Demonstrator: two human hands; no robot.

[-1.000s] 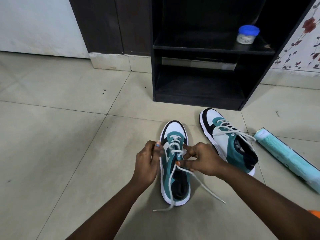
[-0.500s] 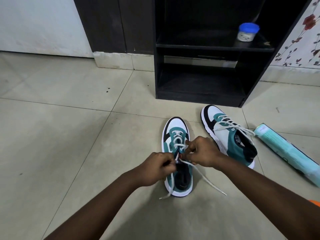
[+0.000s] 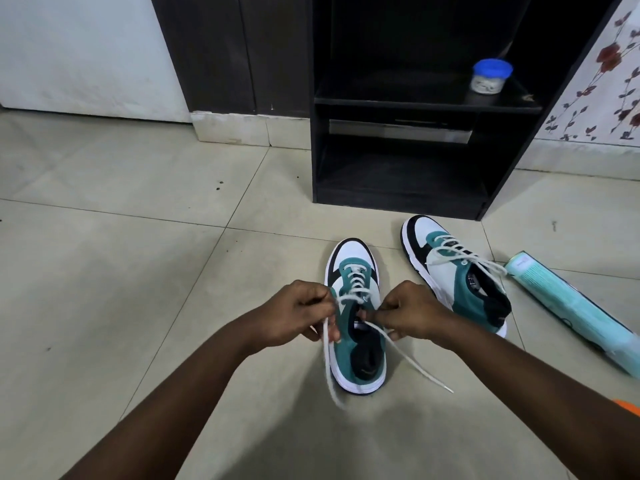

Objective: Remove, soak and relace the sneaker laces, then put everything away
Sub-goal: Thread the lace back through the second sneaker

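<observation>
Two teal, white and black sneakers stand on the tiled floor. The near sneaker points away from me, its white lace threaded through the lower eyelets. My left hand pinches the left strand, whose loose end trails down past the sole. My right hand pinches the right strand, and that loose end runs across the floor to the right. The second sneaker lies further right, fully laced, with its lace ends spread sideways.
A black open shelf unit stands just beyond the sneakers, holding a small jar with a blue lid. A light teal box lies on the floor at the right. Bare floor tiles stretch to the left.
My left hand has moved from over the shoe's tongue out to the left side, drawing its strand outward. My right hand has stayed at the right eyelets.
</observation>
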